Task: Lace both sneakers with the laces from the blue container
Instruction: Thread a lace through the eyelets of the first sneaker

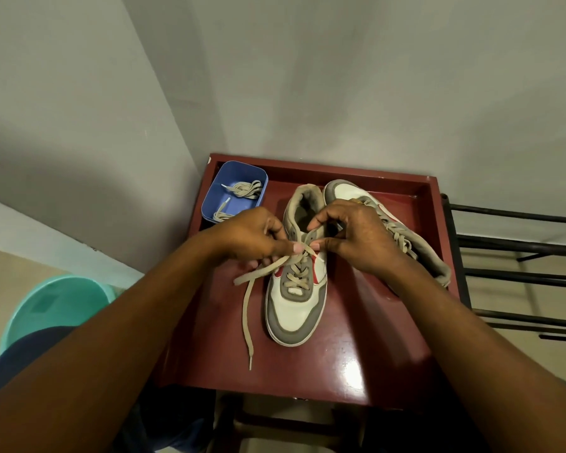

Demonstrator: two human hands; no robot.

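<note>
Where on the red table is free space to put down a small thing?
Best: the front right of the table, between the toe of the near sneaker and the front edge. A narrow gap lies between the blue container and its heel. Crowded: the front left, crossed by the loose lace, and the middle, under the left hand and right hand.

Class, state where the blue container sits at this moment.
In the head view, the blue container sits in the table's far left corner, beside the near sneaker, just beyond the left hand.
</note>
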